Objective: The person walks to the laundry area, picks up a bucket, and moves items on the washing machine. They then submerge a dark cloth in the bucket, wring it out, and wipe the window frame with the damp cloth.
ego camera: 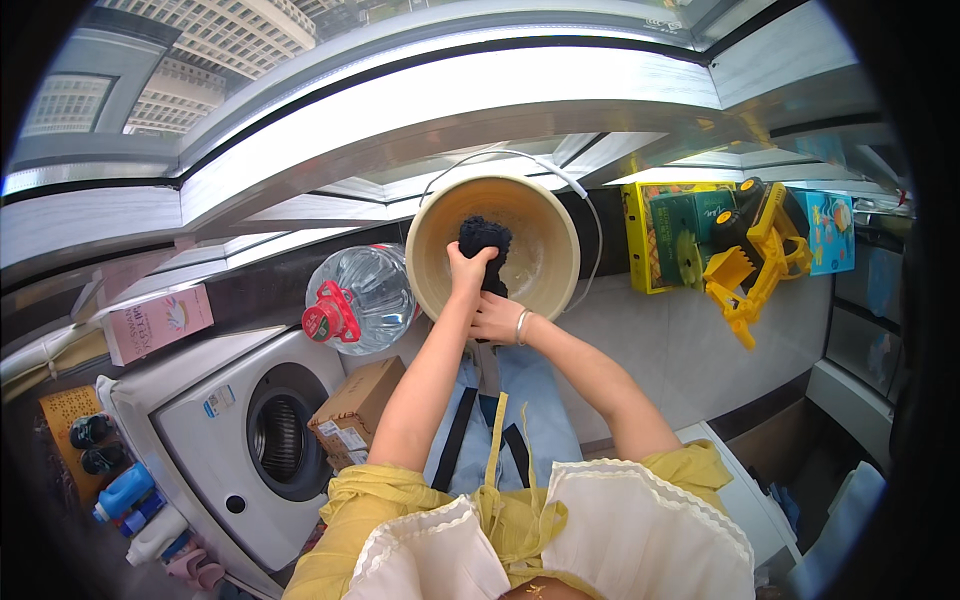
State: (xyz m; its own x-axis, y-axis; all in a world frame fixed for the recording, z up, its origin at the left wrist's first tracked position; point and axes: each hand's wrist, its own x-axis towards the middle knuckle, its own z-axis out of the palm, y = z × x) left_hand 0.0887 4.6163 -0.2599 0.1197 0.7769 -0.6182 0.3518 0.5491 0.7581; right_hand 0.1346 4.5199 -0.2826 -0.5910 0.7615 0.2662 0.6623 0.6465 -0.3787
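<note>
A round beige plastic bucket (551, 247) with a raised wire handle stands before me. Over its inside, my left hand (470, 264) is closed around a bunched dark cloth (484, 234), its thumb pressed on the cloth. My right hand (499, 318), with a silver bangle at the wrist, is at the bucket's near rim, against the lower end of the same cloth; its fingertips are partly hidden by my left wrist. The inner wall of the bucket looks wet.
To the left are a large clear water bottle (367, 296) with a red cap, a cardboard box (364, 405) and a front-loading washing machine (225, 442). To the right, a yellow toy excavator (765, 262) stands by a yellow box (637, 240). Windows (450, 75) run along the far side.
</note>
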